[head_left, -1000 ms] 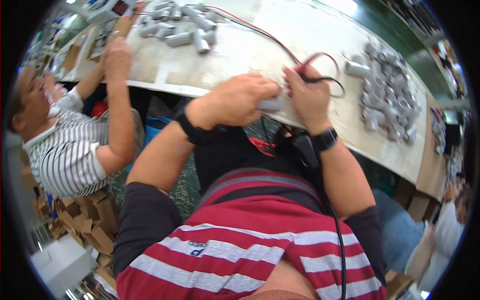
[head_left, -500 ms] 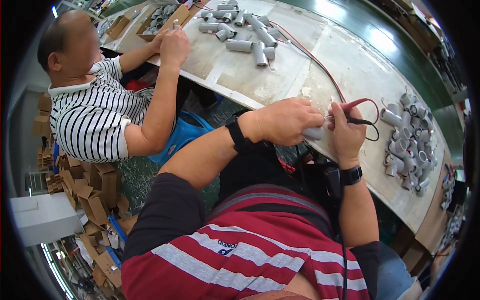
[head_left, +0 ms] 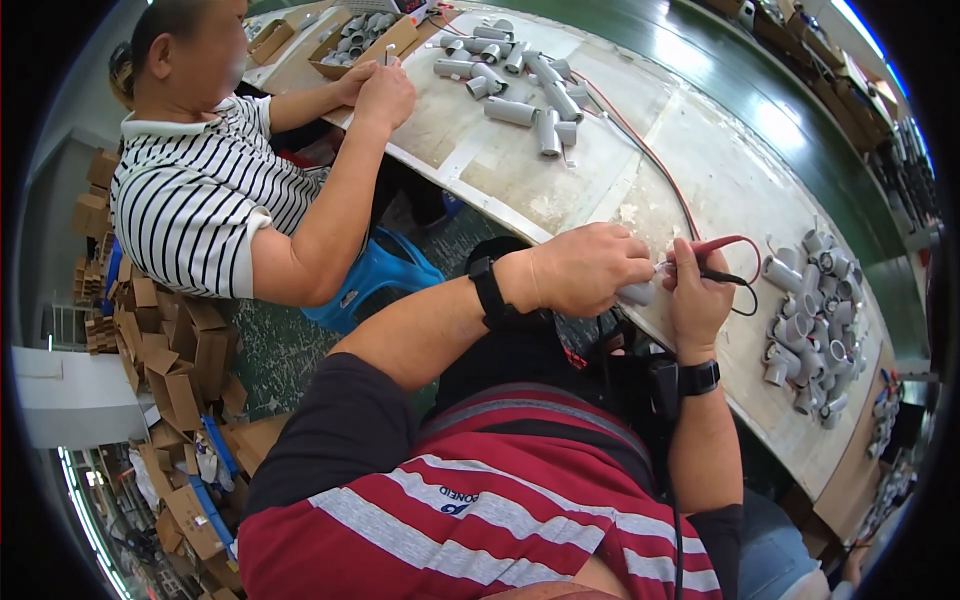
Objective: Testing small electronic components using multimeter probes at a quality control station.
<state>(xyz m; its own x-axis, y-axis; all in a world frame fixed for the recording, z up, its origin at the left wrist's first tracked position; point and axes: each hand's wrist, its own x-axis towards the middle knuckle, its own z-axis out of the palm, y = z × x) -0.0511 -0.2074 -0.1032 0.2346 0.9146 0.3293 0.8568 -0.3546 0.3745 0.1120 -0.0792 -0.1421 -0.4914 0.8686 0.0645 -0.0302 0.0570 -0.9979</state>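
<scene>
My left hand (head_left: pixel 592 268) is closed around a grey tubular part (head_left: pixel 637 292) at the table's near edge; its lower end shows below my fingers. Close by on the right, my right hand (head_left: pixel 698 308) pinches a red test probe (head_left: pixel 712 246) and a black test probe (head_left: pixel 726 277) together. The probe tips point left, toward a small light piece at my left fingertips. Whether the tips touch it is hidden by my fingers. Thin leads loop out from the probes' right ends.
Grey tubular parts lie in a heap (head_left: pixel 815 325) on the right and a looser group (head_left: pixel 548 85) farther back on the table (head_left: pixel 500 188). A red and black cable (head_left: pixel 645 150) crosses it. At left, a co-worker's hands (head_left: pixel 385 95) hold a small part near a carton (head_left: pixel 402 38).
The whole view has shifted, so the table and people appear slightly lower and to the right. My hands keep their grip on the grey tubular part and the probes.
</scene>
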